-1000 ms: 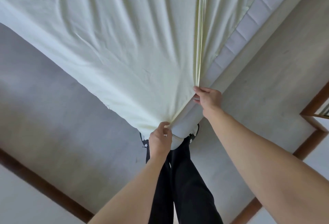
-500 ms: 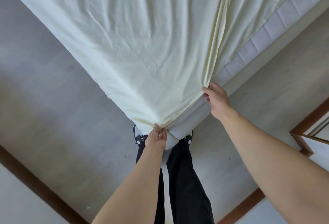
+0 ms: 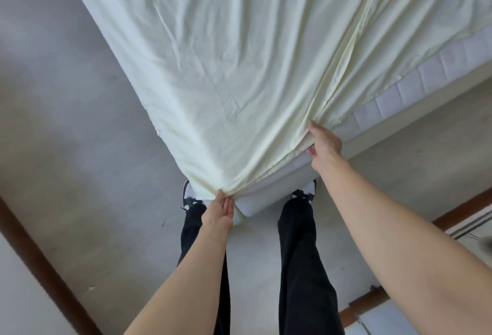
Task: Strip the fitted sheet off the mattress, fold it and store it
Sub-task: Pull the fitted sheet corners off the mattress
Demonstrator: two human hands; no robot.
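Presently the pale yellow, creased cotton fitted sheet point(image 3: 239, 55) covers the quilted white mattress point(image 3: 415, 87), gathered at its rounded corner; left hand point(image 3: 219, 213) pinches the bunched fabric there, right hand point(image 3: 325, 145) grips the side hem

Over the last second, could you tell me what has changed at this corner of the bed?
The right hand has slid further along the mattress side, lifting the sheet edge and baring more mattress. The left hand still holds the sheet at the corner.
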